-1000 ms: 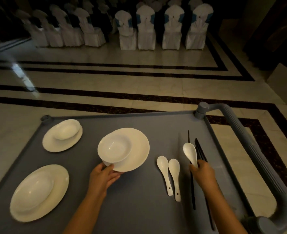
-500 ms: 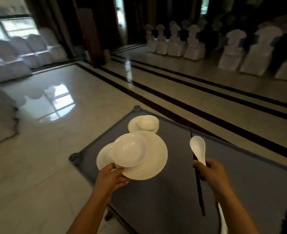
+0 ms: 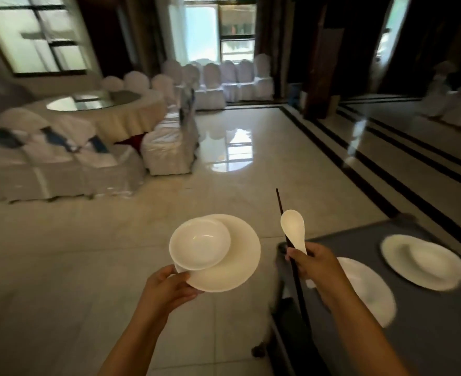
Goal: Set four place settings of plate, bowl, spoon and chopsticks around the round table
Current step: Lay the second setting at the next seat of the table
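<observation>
- Round table (image 3: 99,104), draped in a pale cloth with a glass top, is now coming into view far ahead and to the left of both hands, ringed by covered chairs (image 3: 169,147); a second ago the view was facing down at the cart.
- Cart tabletop (image 3: 424,316) is sliding off to the right of the right hand, carrying two remaining plate-and-bowl sets (image 3: 424,263).
- Plate (image 3: 223,256) is riding in the left hand (image 3: 167,289), thumb pressing on its near rim and fingers curling underneath, lifted clear of the cart.
- Bowl (image 3: 199,245) is sitting on that plate, shifted toward its left edge and overhanging, so it could be slipping.
- Chopsticks (image 3: 291,256) and spoon (image 3: 294,230) are being pinched together in the right hand (image 3: 313,267), pointing ahead.
- One full setting is travelling; judging by this, the person is carrying it towards the table.
</observation>
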A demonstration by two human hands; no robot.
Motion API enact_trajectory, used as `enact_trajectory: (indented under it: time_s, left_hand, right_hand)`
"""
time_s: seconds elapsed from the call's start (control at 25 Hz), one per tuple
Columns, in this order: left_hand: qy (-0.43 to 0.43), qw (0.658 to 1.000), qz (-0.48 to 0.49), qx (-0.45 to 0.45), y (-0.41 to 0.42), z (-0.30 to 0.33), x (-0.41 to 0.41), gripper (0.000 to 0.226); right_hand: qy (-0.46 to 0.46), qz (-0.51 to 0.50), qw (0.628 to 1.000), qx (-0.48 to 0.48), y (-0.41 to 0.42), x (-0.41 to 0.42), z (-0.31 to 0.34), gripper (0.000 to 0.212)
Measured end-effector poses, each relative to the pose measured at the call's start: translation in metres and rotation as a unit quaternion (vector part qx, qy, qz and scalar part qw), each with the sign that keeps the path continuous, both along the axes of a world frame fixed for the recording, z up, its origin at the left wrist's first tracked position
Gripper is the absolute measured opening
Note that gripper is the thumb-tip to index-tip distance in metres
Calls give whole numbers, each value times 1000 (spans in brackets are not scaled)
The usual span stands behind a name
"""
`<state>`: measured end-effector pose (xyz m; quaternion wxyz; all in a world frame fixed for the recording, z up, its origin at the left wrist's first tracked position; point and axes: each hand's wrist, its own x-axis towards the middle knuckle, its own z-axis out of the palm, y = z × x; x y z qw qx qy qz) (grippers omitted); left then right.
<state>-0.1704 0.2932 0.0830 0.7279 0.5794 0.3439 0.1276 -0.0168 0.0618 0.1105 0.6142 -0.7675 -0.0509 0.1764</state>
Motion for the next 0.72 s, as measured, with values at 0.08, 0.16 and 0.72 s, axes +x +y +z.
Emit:
enact_trajectory:
  time_s: [0.08,0.16,0.72]
  left_hand:
    - [2,998,55,6,57,1,-25,11]
    - [0,994,107,10,107,2,-45,12]
    - [-2,906,424,-1,337,-17,-138,17]
  right_hand:
    - [2,44,999,1,73,0,1,22]
    - [4,94,996,6,139,-1,3,22]
    - [24,417,908,9,533,-11,-20,13]
